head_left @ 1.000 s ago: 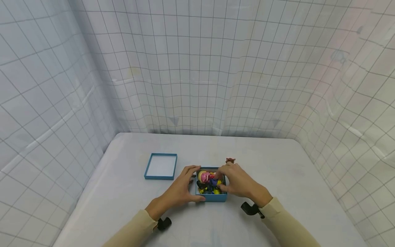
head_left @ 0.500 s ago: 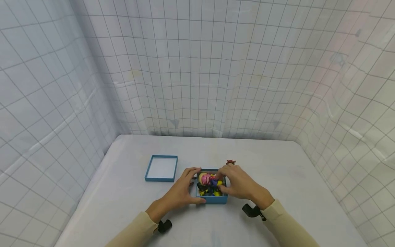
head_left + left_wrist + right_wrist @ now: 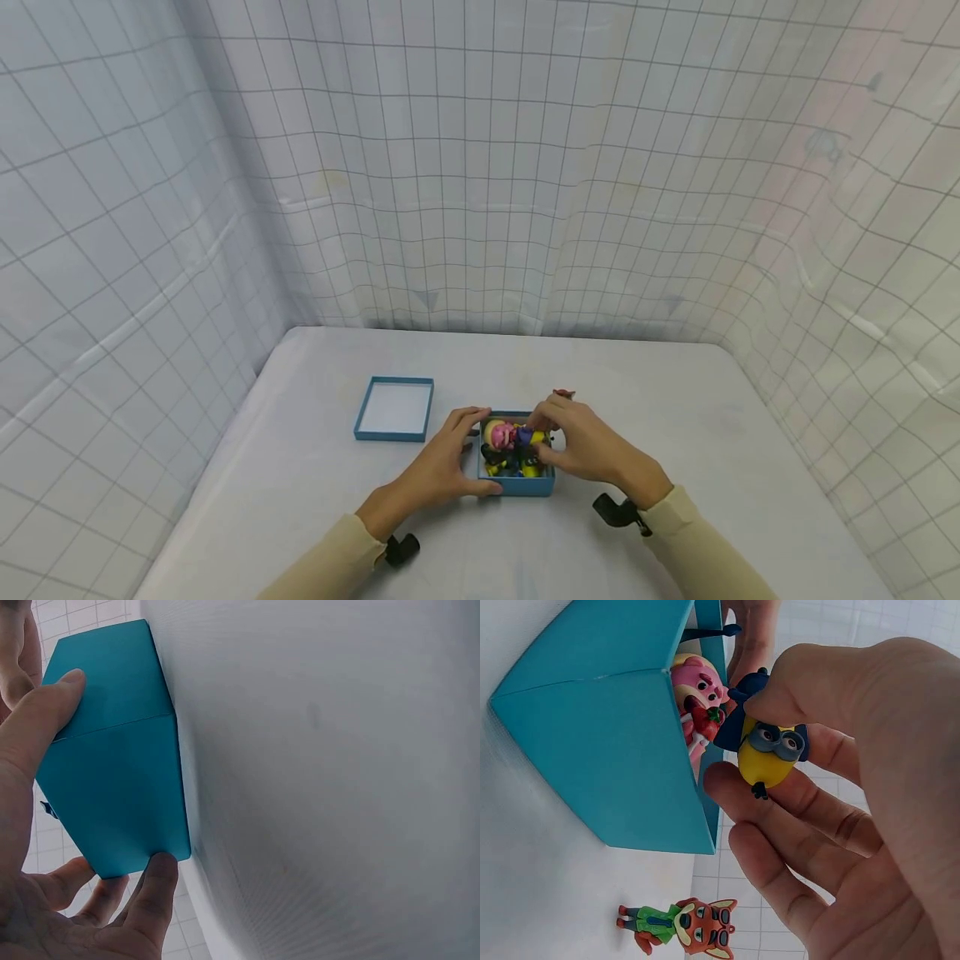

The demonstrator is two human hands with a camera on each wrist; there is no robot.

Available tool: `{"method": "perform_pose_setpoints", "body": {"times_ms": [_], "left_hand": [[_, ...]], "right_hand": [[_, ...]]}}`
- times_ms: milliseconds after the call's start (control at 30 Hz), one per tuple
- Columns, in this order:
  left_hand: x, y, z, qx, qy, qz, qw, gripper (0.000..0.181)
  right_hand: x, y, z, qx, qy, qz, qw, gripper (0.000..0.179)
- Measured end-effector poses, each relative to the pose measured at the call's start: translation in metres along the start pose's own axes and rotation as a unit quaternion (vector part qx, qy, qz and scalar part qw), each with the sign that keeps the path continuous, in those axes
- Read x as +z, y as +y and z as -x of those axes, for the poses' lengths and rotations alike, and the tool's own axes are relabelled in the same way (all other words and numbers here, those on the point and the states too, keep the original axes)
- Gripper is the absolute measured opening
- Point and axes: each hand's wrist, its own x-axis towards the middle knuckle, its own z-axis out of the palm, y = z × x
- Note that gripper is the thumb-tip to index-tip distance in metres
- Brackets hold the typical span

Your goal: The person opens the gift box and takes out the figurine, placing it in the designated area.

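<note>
My left hand (image 3: 442,467) grips a blue open-topped box (image 3: 517,487) from its left side. In the left wrist view the thumb lies on one wall of the box (image 3: 112,787) and the fingertips press the opposite end. My right hand (image 3: 588,446) pinches a yellow and blue Minion figurine (image 3: 769,754) between thumb and fingers, at the box's open top. Inside the box lies a pink bear figurine (image 3: 697,682) with a red strawberry. Several other yellow and dark figurines (image 3: 517,465) lie near the box's front wall.
A fox figurine (image 3: 697,926) in a green shirt stands on the table just beyond the box, partly hidden by my right hand in the head view. To the left lies a blue-rimmed lid (image 3: 390,437), white inside facing up. Grid-patterned curtains (image 3: 465,208) surround the table.
My right hand has moved slightly right, and the Minion figurine in it has shifted a little away from the other figurines. The left hand stays on the box.
</note>
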Motion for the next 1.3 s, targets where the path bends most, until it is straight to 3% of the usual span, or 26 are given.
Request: {"method": "perform_pose_setpoints", "body": {"times_ms": [533, 1000, 1300], "left_hand": [[-0.006, 0.003, -0.003, -0.002, 0.004, -0.007, 1.0000, 0.119], [-0.002, 0.001, 0.000, -0.005, 0.006, 0.001, 1.0000, 0.119], [0.001, 0.003, 0.003, -0.008, 0.004, 0.005, 0.9999, 0.119]], "right_hand": [[-0.008, 0.002, -0.005, -0.011, 0.027, 0.010, 0.9995, 0.026], [-0.009, 0.004, -0.002, -0.014, 0.044, -0.018, 0.9988, 0.029], [-0.013, 0.008, 0.004, -0.007, 0.070, 0.003, 0.9975, 0.040]]}}
